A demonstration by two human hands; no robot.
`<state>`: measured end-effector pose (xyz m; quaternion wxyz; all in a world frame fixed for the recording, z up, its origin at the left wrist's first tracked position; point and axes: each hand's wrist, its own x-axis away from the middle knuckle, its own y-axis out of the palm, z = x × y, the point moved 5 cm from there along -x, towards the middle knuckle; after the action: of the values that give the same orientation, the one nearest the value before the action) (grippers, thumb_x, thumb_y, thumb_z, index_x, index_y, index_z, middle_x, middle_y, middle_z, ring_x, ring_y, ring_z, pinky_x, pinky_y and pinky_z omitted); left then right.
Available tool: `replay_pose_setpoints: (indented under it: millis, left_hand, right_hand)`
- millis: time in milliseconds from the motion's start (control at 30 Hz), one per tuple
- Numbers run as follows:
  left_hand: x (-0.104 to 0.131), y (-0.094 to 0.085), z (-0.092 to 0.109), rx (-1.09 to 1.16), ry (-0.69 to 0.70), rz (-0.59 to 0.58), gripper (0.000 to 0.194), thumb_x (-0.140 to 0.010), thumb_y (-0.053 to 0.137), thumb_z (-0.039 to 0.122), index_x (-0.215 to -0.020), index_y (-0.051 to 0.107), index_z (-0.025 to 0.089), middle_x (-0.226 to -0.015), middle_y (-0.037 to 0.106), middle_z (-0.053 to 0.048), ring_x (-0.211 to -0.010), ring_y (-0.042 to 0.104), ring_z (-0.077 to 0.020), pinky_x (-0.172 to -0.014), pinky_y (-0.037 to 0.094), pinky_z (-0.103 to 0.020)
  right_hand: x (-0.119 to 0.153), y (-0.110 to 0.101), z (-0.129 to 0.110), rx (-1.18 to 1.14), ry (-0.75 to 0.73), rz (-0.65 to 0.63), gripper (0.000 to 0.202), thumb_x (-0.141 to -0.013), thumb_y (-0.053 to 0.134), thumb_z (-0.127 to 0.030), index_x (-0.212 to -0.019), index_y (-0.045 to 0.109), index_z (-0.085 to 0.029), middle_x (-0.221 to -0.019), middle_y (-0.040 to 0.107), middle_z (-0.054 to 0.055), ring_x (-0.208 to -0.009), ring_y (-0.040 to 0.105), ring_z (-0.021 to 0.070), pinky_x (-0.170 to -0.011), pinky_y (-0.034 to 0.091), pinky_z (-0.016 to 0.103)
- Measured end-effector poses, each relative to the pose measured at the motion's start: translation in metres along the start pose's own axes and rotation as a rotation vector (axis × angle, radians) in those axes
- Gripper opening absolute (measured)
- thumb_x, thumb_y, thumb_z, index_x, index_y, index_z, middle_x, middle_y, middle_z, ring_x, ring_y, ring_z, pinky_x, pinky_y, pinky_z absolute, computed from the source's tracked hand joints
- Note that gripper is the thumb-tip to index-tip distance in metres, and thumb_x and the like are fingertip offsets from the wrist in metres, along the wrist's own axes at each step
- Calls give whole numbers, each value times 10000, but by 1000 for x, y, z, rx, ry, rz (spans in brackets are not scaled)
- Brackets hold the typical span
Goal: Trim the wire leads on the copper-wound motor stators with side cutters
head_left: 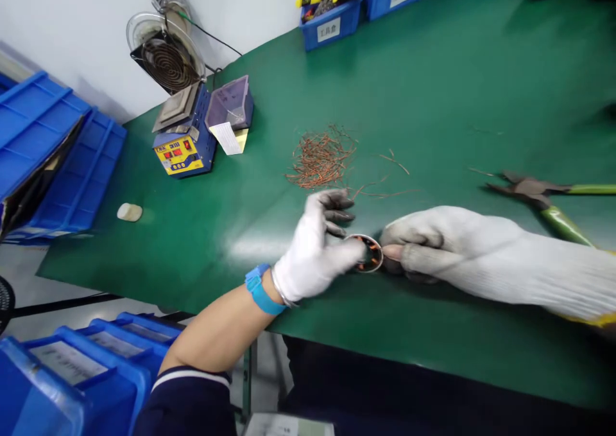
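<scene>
A small round metal ring with dark insides and orange-copper coils, like a motor stator (373, 256), is above the green table near its front edge. My right hand (433, 246), in a white knitted glove with a bare thumb tip, is closed at the ring's right rim and pinches it. My left hand (315, 246), in a white glove with greyed fingertips, is at the ring's left side. Its thumb is blurred and overlaps the ring, while its other fingers are spread apart above. Whether that thumb touches the ring I cannot tell. Behind my left hand lies a pile of copper wire offcuts (320, 158).
Green-handled cutters (529, 189) lie beyond my right forearm. A blue-yellow soldering pot unit (185, 144), a small grey bin (235, 99) and a fume hood (166, 54) stand back left. Blue tool boxes (332, 28) line the back. Blue crates (62, 147) stand left.
</scene>
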<state>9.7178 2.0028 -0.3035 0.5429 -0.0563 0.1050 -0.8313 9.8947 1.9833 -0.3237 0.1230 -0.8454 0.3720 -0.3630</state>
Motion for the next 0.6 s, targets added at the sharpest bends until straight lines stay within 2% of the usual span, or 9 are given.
replay_pose_setpoints:
  millis: [67,133,200,233,300,400,500,567,600]
  left_hand:
    - [-3,-8,-3,175,-188,-74,518,-810,602,575,-1150,465,209,-1168,612,-114,-872,668,-193,-606,549,-278]
    - [0,-2,-1,267,-401,-324,537,-834,551,674,-1061,527,188,-994,651,-89,-653,657,-164,-449,472,-241]
    - [9,7,5,306,-544,-516,501,-835,602,626,-1058,551,180,-864,651,-53,-492,605,-129,-373,398,-216]
    - [11,9,8,323,-549,-522,469,-821,654,553,-1096,546,188,-856,655,-43,-476,600,-121,-375,401,-212]
    - [9,8,15,335,-397,-371,493,-761,734,409,-1162,516,223,-974,680,-63,-607,669,-145,-473,502,-240]
    - [12,0,31,93,25,-148,370,-729,735,343,-1040,569,229,-1289,621,-138,-1052,690,-251,-821,600,-419]
    - [26,2,47,-266,432,-179,239,-743,731,390,-742,562,221,-1317,619,-123,-1123,658,-285,-917,562,-508]
    - [32,-2,51,-292,515,-103,373,-765,725,447,-631,472,208,-1245,660,-108,-1041,680,-261,-880,577,-486]
    - [30,-8,48,-226,440,-15,412,-795,696,494,-629,454,205,-1199,678,-104,-997,689,-241,-857,587,-462]
  right_hand:
    - [5,-3,-4,-38,-32,15,654,-842,368,-811,-710,533,-192,-630,475,0,-572,392,126,-516,275,280]
    - [10,-9,-12,-90,-93,67,677,-828,372,-832,-679,524,-190,-609,453,7,-556,383,132,-499,255,283]
    - [15,-13,-18,-162,-139,88,674,-813,420,-831,-646,523,-186,-580,428,8,-532,365,129,-483,240,278]
    - [16,-13,-20,-208,-145,89,663,-799,468,-821,-633,531,-182,-568,428,9,-522,363,126,-478,239,274]
    - [17,-14,-21,-320,-140,85,653,-770,547,-804,-624,559,-168,-551,453,18,-501,371,123,-466,249,267]
    - [18,-13,-21,-517,-169,87,674,-768,573,-811,-674,595,-143,-571,506,42,-489,400,121,-454,274,260]
    - [21,-12,-27,-631,-225,82,677,-753,598,-819,-662,568,-149,-545,466,17,-473,369,107,-440,262,255]
    - [24,-13,-35,-598,-272,85,660,-779,585,-802,-609,518,-168,-526,422,1,-476,341,102,-438,247,257]
    - [26,-15,-39,-533,-287,102,663,-799,557,-800,-581,490,-177,-522,408,0,-480,335,104,-440,253,261]
